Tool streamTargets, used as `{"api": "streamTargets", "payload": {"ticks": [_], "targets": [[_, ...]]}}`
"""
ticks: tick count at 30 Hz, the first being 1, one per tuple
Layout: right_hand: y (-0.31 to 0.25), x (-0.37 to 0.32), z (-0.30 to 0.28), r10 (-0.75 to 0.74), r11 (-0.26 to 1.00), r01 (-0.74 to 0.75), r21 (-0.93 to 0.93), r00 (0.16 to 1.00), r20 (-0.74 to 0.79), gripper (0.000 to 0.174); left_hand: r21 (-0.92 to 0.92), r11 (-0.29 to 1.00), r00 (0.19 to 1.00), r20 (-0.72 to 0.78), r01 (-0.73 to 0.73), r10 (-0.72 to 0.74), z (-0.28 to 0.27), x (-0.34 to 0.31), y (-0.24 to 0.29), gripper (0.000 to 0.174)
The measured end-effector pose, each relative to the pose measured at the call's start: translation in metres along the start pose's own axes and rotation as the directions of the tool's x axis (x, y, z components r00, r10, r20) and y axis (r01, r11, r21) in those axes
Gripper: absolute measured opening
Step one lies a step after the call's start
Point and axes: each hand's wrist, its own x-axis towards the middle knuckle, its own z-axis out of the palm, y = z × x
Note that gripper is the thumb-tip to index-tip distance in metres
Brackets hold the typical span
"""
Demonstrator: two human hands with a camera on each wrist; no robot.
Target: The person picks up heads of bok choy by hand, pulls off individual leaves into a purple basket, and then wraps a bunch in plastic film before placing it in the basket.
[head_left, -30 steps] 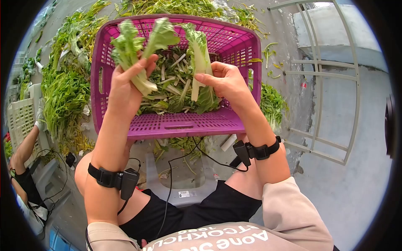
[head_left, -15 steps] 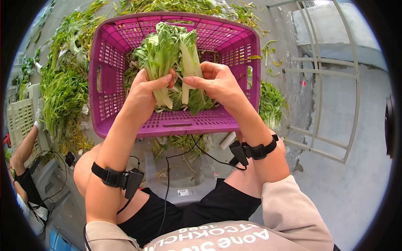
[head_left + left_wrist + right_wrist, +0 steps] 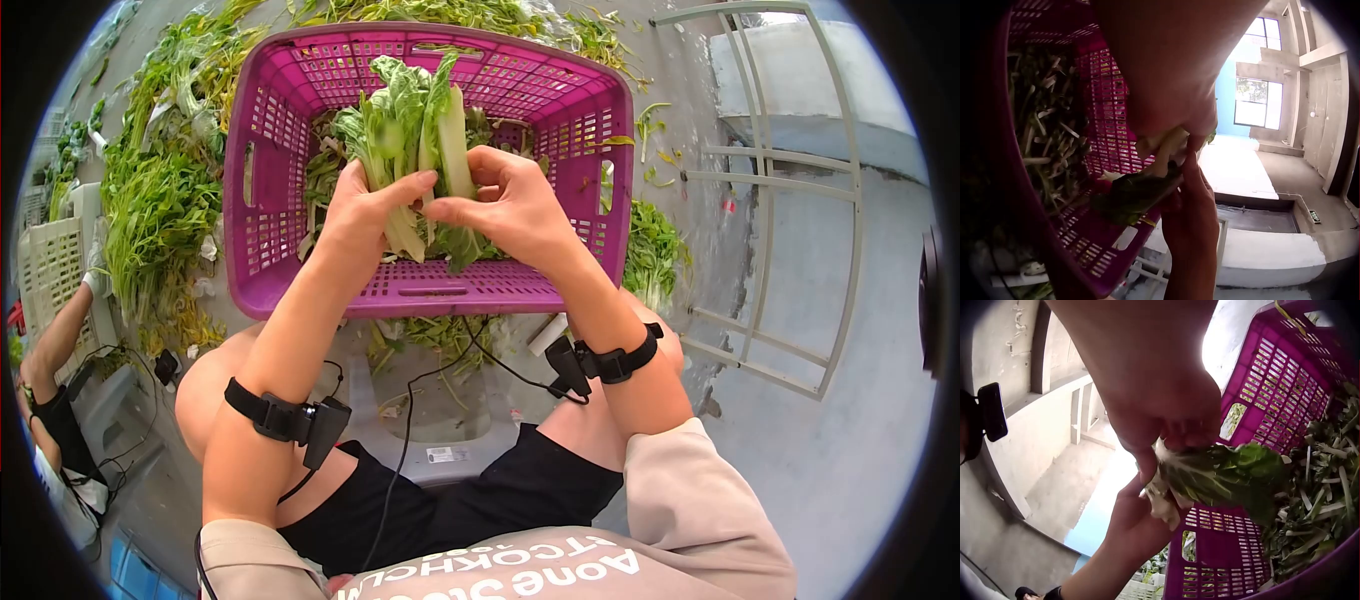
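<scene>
Over a magenta plastic crate (image 3: 430, 302), my left hand (image 3: 362, 212) grips a small bunch of leafy greens (image 3: 388, 128) with pale stalks pointing toward me. My right hand (image 3: 515, 212) pinches a leafy green stalk (image 3: 455, 145), broad and whitish, between thumb and fingers, right beside that bunch. The two hands are close together, their thumbs near each other at the lower ends of the stalks. In the right wrist view, a dark green leaf (image 3: 1229, 475) hangs below the right hand. Cut leaves and stalk pieces (image 3: 1316, 506) cover the crate's bottom.
Heaps of greens (image 3: 160, 230) lie on the floor left of the crate, with more behind and right. A metal frame (image 3: 765, 180) stands at right. At far left, another person's gloved hand (image 3: 97, 265) is by a pale crate (image 3: 55, 265). Cables (image 3: 408, 420) cross my lap.
My left hand has brought its bunch rightward and toward me, up against the stalk in my right hand. The right hand has shifted slightly left, and both now meet over the crate's middle.
</scene>
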Motion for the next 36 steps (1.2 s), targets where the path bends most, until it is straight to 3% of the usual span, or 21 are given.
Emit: {"api": "streamTargets", "payload": {"ticks": [3,8,10,13,19,23,25,36], "targets": [[0.004,0.002,-0.002,0.046,0.995,-0.043,0.086,0.998,-0.034,0.039,-0.038,0.999,0.994,0.111,-0.012,0.016,-0.013,0.002,-0.003,0.043],[0.001,0.001,-0.005,0.031,0.998,-0.03,0.049,0.999,-0.021,0.044,-0.053,0.998,0.988,0.147,-0.028,0.035,-0.017,0.002,-0.005,0.041],[-0.008,-0.002,-0.007,0.194,0.966,-0.189,0.177,0.981,-0.007,0.039,-0.062,0.998,0.984,0.179,-0.014,0.025,-0.017,0.0,0.002,0.042],[-0.006,-0.001,-0.006,0.147,0.963,-0.137,0.233,0.989,-0.023,0.04,-0.054,0.998,0.967,0.254,-0.017,0.03,-0.019,0.001,0.006,0.04],[-0.009,-0.003,-0.001,0.14,0.976,-0.139,0.165,0.99,0.004,0.045,-0.066,0.997,0.968,0.251,0.029,-0.012,-0.027,-0.001,-0.006,0.042],[-0.003,-0.002,0.001,0.105,0.976,-0.101,0.191,0.994,-0.012,0.046,-0.066,0.997,0.98,0.191,-0.048,0.06,-0.019,-0.002,-0.006,0.046],[0.003,0.001,0.001,0.03,0.995,-0.031,0.091,1.0,0.008,0.047,-0.063,0.996,0.979,0.189,-0.061,0.071,-0.016,-0.004,-0.005,0.047],[-0.009,-0.002,0.001,0.097,0.988,-0.093,0.123,0.995,-0.021,0.04,-0.158,0.987,0.988,0.147,-0.014,0.038,-0.017,-0.001,0.002,0.032]]}}
